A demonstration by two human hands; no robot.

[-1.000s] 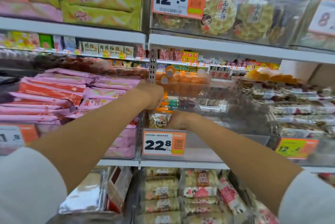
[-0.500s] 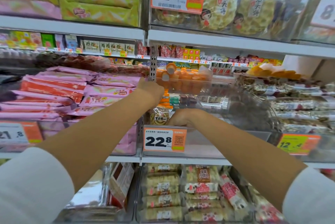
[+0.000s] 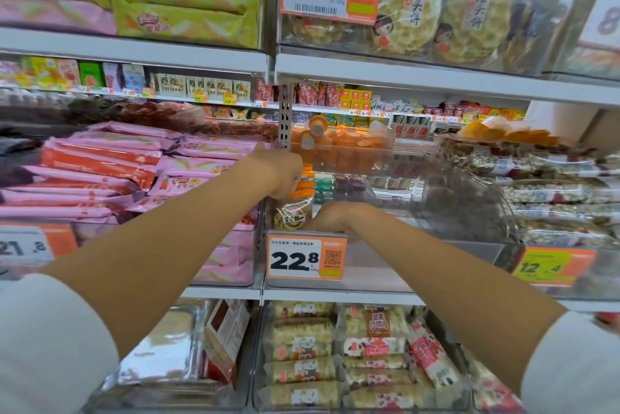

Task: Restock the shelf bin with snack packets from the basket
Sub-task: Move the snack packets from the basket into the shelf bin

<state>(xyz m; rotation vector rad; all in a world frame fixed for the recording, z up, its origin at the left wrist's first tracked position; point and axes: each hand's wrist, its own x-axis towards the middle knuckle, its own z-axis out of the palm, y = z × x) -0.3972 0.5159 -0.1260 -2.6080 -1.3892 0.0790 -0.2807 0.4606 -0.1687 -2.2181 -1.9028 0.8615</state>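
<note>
Here both bare forearms reach forward from white sleeves point(image 3: 50, 346) into the clear shelf bin point(image 3: 419, 262) on the middle shelf, the one whose front wall carries the orange-and-white price tag point(image 3: 307, 261) reading 22.8. The left hand point(image 3: 283, 175) is up at the bin's left end, its fingers curled downward over the orange top of a snack packet point(image 3: 294, 212). That packet stands upright against the bin's left wall, clear-fronted, with a round label and pale pieces showing inside. The right hand point(image 3: 337, 217) lies lower, its back to the camera, just beside the packet's lower right edge and at the bin's front rim. Its fingers bend away out of sight, so I cannot tell whether they hold anything. The rest of the bin to the right of the hands looks bare and glassy. Pink wafer packets point(image 3: 201, 165) are heaped in the neighbouring bin on the left, orange jelly cups point(image 3: 339, 148) sit in a bin behind, and wrapped bars point(image 3: 302, 346) fill the bin below.
</note>
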